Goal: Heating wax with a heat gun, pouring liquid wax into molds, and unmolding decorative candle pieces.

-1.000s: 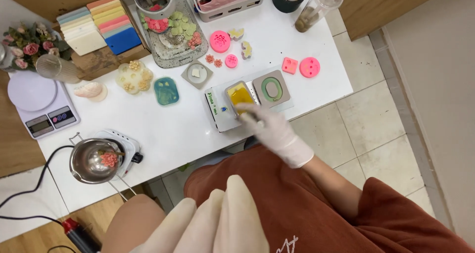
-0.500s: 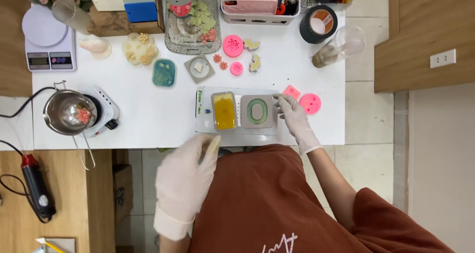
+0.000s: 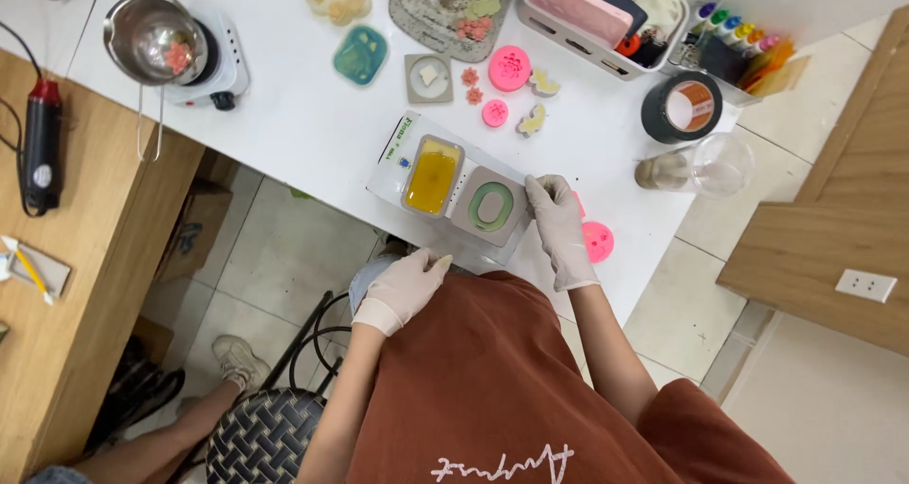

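The right hand [image 3: 561, 230] rests flat, fingers loose, on the tray [image 3: 393, 157] at the table [image 3: 303, 124] edge; the left hand [image 3: 405, 288] hangs open, empty. Its moulds [image 3: 432, 175] hold liquid — likely sloshy, best gripped by both ends.

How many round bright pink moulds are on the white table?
3. The largest pink mould lies near the basket; a smaller one sits just below it; the third lies by the right hand. Others may be hidden under that hand.
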